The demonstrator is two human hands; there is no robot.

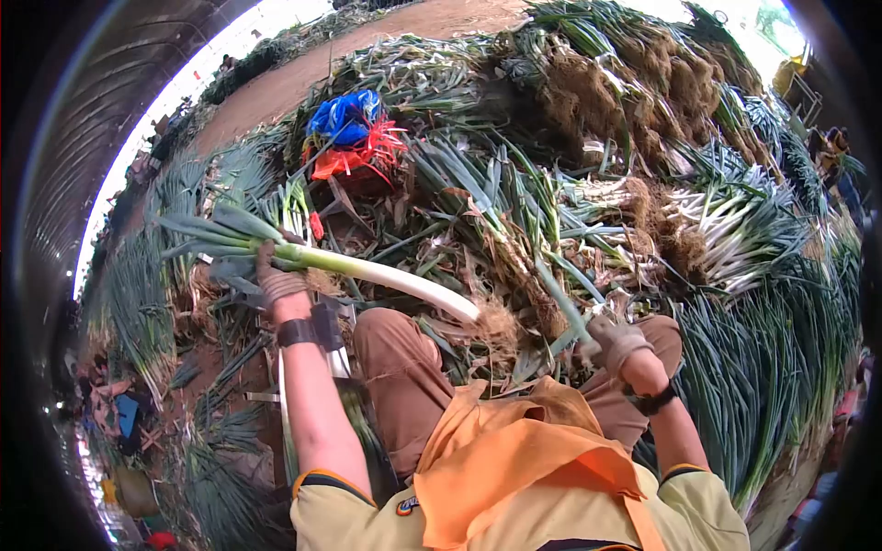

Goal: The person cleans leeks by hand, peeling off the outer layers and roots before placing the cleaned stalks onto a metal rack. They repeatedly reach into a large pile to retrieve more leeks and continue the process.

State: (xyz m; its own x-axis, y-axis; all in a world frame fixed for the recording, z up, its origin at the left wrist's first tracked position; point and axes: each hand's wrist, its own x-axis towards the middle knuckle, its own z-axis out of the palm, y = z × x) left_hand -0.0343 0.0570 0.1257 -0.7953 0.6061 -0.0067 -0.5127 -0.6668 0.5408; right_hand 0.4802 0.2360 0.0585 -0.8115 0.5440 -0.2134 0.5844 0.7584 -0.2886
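The gloved left hand (280,275) is wrapped round the leek (395,270), left of the frame's centre. The leek's long axis slants down rightward, leaves at left, roots (496,323) towards the right hand (617,349), the nearer one to them (its fingers closed on a green leaf (566,303)).

Left hand (274,268) closed in a grip, left forearm (320,413) stretched forward — right hand (614,347) curled, right forearm (678,432) angled inward.

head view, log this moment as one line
left hand: gripping leek, roots attached | right hand: holding green leaf | blue plastic: beyond leek
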